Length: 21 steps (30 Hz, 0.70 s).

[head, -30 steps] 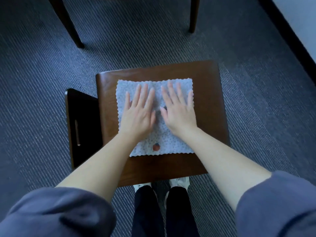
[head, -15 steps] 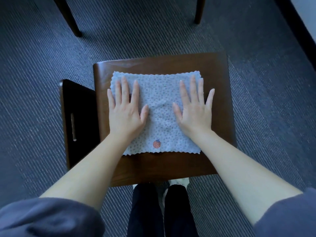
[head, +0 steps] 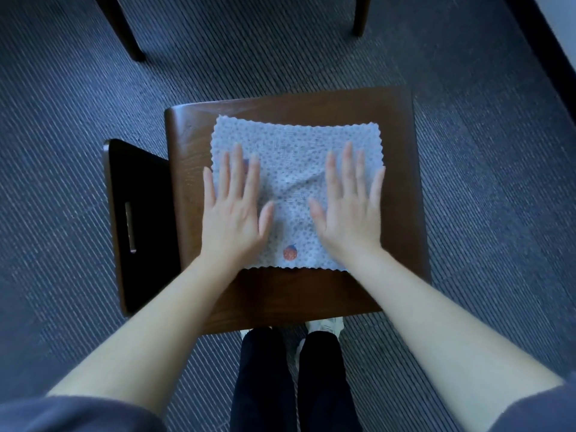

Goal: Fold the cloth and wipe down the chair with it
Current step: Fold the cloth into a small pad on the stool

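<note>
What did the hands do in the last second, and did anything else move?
Both flat hands slid apart across the cloth: the left hand toward its left edge, the right hand toward its right edge. Nothing was gripped or released. The cloth stays spread on the chair seat.

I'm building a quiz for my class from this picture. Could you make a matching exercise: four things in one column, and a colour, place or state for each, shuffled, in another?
Things:
1 cloth
2 chair seat
3 left hand
4 carpet

Descriptions:
A brown wood
B flat on the cloth's left side
C dark with pale stripes
D pale, dotted, spread on the seat

Pairs: 1-D, 2-A, 3-B, 4-C
</note>
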Each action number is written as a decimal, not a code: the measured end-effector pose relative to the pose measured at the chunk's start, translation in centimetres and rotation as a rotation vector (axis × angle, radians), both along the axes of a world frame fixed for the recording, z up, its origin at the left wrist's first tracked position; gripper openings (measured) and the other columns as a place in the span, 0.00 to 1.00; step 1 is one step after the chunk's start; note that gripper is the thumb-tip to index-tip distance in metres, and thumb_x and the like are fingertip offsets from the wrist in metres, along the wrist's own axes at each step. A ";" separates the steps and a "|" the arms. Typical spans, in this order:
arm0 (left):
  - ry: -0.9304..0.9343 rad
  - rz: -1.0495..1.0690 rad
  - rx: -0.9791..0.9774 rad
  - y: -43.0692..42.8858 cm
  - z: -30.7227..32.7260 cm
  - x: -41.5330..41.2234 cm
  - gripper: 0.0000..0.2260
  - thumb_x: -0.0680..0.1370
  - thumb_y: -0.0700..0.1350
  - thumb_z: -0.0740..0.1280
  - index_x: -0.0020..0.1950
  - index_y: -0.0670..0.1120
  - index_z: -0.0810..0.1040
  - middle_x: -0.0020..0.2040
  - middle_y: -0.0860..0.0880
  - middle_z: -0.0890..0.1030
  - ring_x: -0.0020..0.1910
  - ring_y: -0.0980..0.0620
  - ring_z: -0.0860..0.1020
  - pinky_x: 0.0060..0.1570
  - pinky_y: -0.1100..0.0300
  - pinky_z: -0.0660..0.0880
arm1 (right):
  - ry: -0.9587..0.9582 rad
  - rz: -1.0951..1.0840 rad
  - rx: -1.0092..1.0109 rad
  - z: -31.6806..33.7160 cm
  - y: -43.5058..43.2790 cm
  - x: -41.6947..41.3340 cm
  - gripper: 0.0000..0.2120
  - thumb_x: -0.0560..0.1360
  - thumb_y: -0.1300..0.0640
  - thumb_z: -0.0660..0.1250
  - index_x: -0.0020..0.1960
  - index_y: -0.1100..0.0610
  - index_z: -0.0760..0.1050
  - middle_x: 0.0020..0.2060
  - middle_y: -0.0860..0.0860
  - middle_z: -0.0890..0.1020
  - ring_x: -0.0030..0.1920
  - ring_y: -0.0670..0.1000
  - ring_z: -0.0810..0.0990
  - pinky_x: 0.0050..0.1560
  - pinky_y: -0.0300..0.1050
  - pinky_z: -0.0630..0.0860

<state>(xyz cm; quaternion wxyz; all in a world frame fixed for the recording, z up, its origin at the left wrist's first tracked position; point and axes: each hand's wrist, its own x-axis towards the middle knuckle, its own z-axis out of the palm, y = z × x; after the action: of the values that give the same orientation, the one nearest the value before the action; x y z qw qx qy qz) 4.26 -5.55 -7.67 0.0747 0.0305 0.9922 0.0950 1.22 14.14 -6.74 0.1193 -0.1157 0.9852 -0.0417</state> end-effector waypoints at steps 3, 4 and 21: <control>-0.016 -0.112 -0.041 0.6 -0.9 3.4 0.31 0.82 0.58 0.50 0.81 0.43 0.52 0.81 0.41 0.50 0.80 0.42 0.48 0.76 0.37 0.48 | -0.029 0.122 0.025 -0.9 -0.3 3.1 0.35 0.80 0.39 0.45 0.79 0.57 0.43 0.78 0.58 0.43 0.77 0.57 0.41 0.74 0.65 0.43; -0.024 -0.122 -0.054 0.4 -1.2 4.0 0.31 0.81 0.59 0.51 0.80 0.43 0.53 0.80 0.42 0.51 0.80 0.43 0.49 0.75 0.37 0.49 | -0.037 0.138 0.042 -1.4 0.0 3.6 0.35 0.80 0.39 0.46 0.79 0.57 0.43 0.78 0.57 0.43 0.77 0.57 0.41 0.74 0.65 0.44; -0.060 -0.217 -0.059 -4.1 3.5 8.1 0.10 0.74 0.45 0.67 0.53 0.44 0.77 0.49 0.46 0.78 0.48 0.42 0.77 0.43 0.48 0.70 | -0.014 0.215 -0.232 2.1 7.5 8.3 0.15 0.67 0.56 0.72 0.54 0.56 0.77 0.47 0.52 0.76 0.48 0.54 0.76 0.47 0.50 0.71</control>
<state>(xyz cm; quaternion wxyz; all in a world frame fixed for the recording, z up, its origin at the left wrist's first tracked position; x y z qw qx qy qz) 12.33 -9.63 -4.20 0.1152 0.1325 0.9828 0.0580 9.49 21.66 -4.67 0.1156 -0.2333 0.9549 -0.1428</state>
